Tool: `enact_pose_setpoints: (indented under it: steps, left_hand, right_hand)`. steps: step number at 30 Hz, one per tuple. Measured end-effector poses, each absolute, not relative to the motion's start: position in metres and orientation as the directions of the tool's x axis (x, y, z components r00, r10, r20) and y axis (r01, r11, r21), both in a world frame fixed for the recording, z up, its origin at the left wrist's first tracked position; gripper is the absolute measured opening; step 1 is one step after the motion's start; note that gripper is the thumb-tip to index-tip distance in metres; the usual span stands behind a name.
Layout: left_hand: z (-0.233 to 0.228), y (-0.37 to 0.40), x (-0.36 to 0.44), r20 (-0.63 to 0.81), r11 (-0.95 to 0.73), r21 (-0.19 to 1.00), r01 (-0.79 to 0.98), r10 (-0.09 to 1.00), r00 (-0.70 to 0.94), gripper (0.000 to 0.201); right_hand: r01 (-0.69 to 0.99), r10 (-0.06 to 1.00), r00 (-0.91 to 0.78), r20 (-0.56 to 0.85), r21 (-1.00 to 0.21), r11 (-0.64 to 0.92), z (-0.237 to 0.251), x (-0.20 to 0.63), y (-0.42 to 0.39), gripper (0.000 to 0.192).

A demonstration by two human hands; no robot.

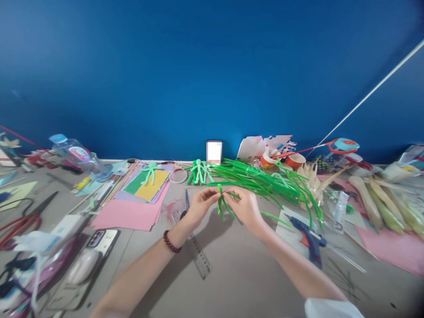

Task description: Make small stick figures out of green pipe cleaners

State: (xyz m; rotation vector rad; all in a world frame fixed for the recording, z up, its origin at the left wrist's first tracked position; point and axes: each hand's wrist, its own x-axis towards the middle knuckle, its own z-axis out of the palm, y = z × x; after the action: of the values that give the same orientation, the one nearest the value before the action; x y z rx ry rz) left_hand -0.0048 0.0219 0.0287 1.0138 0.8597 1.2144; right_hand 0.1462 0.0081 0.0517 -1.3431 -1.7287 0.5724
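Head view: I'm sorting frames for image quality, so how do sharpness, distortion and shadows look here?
Head view: wide-angle bending curves the table edge and stretches the corners; the left hand and right hand on the green pipe cleaner are fairly sharp; the clutter at the sides smears; soft arm shadows fall on the table; a small pixelated patch sits by the wall.

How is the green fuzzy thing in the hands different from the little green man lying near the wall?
The green pipe-cleaner piece is pinched above the table between the left hand and right hand; the finished green figure lies untouched on the table. The held piece shows only a knot with a few strands hanging down; the figure has spread arms and legs. The held piece looks darker green, the figure paler. Both are fuzzy green wire.
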Motion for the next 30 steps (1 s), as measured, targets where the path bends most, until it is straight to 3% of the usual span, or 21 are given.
enact_pose_setpoints:
  steps: [6,15,24,30]
  left_hand:
    - [0.037,0.023,-0.008,0.004,0.087,0.942,-0.323,0.962,0.273,0.021]
    - [0.036,0.024,-0.009,0.038,0.058,0.953,-0.297,0.950,0.309,0.024]
    - [0.027,0.026,-0.007,0.067,0.015,0.954,-0.299,0.963,0.260,0.026]
    - [0.028,0.025,-0.007,0.181,-0.159,0.972,-0.175,0.976,0.118,0.023]
  right_hand:
    - [0.430,0.950,-0.038,0.311,-0.853,0.296,0.049,0.150,0.011,0.013]
    - [0.427,0.949,-0.059,0.311,-0.851,0.305,0.050,0.151,0.012,0.012]
    - [0.422,0.937,-0.091,0.338,-0.839,0.344,0.048,0.152,0.014,0.015]
    - [0.451,0.930,-0.127,0.344,-0.816,0.363,0.050,0.152,0.015,0.016]
